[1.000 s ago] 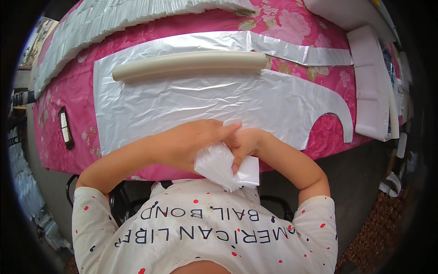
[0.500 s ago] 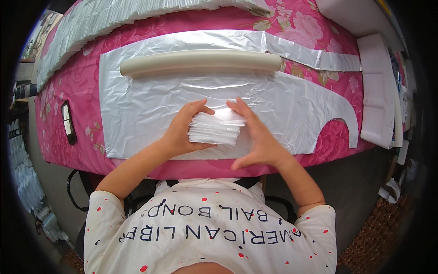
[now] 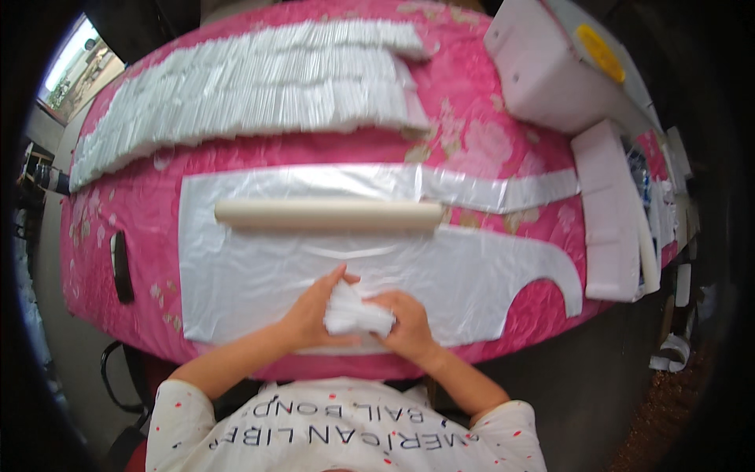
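A small stack of folded thin white plastic [image 3: 351,312] is in my two hands, low over the near part of the table. My left hand [image 3: 309,313] is closed round its left side, the thumb on the far edge. Round the right end my right hand [image 3: 407,321] is closed, its fingers bunching the plastic there. Under them lies a silvery-white plastic bag [image 3: 259,275], spread flat, with two strap-like handles reaching right. A cream-coloured tube [image 3: 330,215] rests across the bag, beyond my hands.
Rows of packed white folded plastic [image 3: 259,86] cover the far left of the pink flowered tablecloth [image 3: 472,145]. A dark phone [image 3: 121,267] lies near the left edge. White foam boxes [image 3: 602,212] with assorted things stand at the right.
My right hand has moved in from beside the stack and closed on its right end, squeezing it together. The view has tilted up, showing more of the far table.
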The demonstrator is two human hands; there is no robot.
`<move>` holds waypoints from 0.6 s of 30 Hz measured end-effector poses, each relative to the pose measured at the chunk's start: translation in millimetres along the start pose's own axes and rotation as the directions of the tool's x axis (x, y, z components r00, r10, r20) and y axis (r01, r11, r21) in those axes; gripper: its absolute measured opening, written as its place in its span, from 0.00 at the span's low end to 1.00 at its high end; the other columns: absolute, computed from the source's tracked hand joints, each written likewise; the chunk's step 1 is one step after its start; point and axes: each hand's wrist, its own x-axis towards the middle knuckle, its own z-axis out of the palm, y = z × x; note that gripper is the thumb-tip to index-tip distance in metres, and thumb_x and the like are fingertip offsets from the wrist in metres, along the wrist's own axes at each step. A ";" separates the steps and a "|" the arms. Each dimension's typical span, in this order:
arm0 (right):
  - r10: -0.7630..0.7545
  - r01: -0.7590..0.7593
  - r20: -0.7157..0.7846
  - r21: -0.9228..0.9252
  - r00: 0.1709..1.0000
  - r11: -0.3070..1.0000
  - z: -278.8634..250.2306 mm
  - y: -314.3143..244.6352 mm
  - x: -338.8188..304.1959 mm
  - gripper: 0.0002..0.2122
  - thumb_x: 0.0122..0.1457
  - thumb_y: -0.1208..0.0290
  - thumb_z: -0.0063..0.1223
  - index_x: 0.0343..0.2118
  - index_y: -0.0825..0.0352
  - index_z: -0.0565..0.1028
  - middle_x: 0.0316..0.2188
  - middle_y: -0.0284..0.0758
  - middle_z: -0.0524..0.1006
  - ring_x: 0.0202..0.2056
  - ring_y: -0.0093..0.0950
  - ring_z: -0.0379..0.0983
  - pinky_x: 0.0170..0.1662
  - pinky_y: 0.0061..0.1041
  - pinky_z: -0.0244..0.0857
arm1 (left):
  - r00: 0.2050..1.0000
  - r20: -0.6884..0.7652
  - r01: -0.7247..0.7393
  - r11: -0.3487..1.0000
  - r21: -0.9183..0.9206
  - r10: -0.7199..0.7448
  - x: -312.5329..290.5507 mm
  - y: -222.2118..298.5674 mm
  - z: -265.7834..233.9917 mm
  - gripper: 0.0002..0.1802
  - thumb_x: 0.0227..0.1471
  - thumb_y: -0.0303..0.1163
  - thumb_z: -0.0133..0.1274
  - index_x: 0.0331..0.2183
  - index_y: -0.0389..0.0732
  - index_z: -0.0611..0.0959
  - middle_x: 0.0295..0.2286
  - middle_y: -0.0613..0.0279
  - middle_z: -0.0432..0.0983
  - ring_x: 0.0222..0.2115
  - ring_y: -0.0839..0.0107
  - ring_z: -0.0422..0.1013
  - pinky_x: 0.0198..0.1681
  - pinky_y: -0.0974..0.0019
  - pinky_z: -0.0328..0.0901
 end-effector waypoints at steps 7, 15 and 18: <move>-0.028 -0.046 -0.474 -0.145 0.880 0.988 -82.0 17.2 82.5 0.16 0.38 0.81 0.61 0.34 0.70 0.72 0.30 0.36 0.75 0.34 0.27 0.72 0.39 0.26 0.65 | 0.936 -0.188 -0.232 0.924 0.305 0.297 78.5 25.2 -73.1 0.50 0.31 0.35 0.67 0.54 0.37 0.58 0.50 0.51 0.62 0.50 0.57 0.60 0.52 0.57 0.56; -0.341 -0.171 -0.715 -0.539 0.610 0.825 -137.7 127.1 300.0 0.14 0.41 0.70 0.60 0.32 0.64 0.73 0.26 0.37 0.74 0.29 0.37 0.71 0.31 0.33 0.65 | 0.941 -0.254 -0.132 0.934 0.331 0.223 154.7 24.7 -98.3 0.42 0.36 0.24 0.60 0.54 0.39 0.60 0.50 0.53 0.62 0.51 0.60 0.60 0.52 0.59 0.58; -0.287 -0.296 -0.674 -0.611 0.681 0.734 -120.3 162.6 326.5 0.11 0.41 0.72 0.55 0.31 0.64 0.73 0.29 0.35 0.75 0.34 0.36 0.72 0.34 0.35 0.67 | 0.949 -0.237 -0.121 0.932 0.342 0.210 160.1 14.2 -100.0 0.41 0.36 0.24 0.60 0.53 0.39 0.61 0.50 0.53 0.62 0.51 0.59 0.60 0.51 0.59 0.58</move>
